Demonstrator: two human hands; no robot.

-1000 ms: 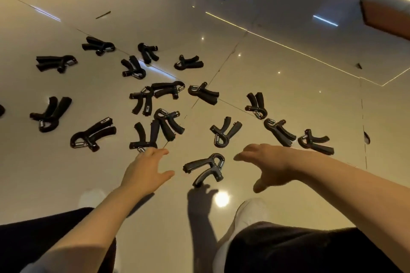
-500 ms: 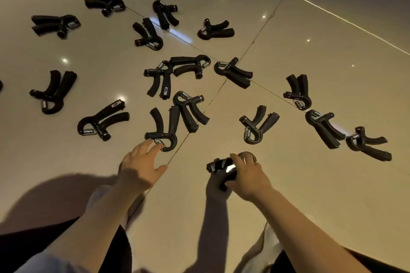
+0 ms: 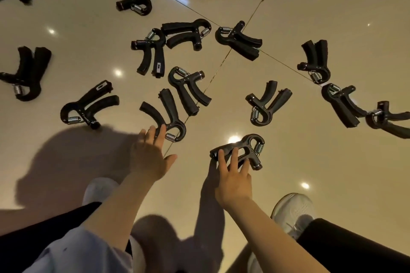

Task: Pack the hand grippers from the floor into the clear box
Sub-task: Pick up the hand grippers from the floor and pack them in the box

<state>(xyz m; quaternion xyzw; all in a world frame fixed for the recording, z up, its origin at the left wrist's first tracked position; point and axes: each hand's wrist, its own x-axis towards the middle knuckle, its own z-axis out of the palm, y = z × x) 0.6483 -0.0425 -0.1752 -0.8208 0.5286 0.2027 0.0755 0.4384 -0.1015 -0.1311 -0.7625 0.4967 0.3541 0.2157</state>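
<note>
Two bare hands reach down to a glossy tiled floor (image 3: 321,173) strewn with black hand grippers. We see the right hand (image 3: 233,180) laid over the handles of the nearest gripper (image 3: 246,150), its fingers spread and only lightly bent across the two handles; the grip is loose, touching rather than closed around the tool, which lies on the floor with its spring end pointing away from us to the right. Half a second earlier the same hand was bunched over this gripper with its fingers curled; now we see them fanned out. The left hand (image 3: 150,157) is flat and open, fingers straight, thumb held out to the side; its fingertips touch the looped spring end of a second gripper (image 3: 166,117), whereas half a second earlier they lay just short of that loop. This hand has hold of nothing.

We count further grippers scattered beyond the hands: a third gripper (image 3: 188,88) just beside the second, a fourth gripper (image 3: 266,104) beyond the right hand, a fifth gripper (image 3: 88,104) to the left, and others farther off toward the edges of the view. Compared with one second ago, we look from closer and lower, so the grippers appear larger. A white shoe (image 3: 295,213) stands on the floor by the right forearm. No clear box is in view.
</note>
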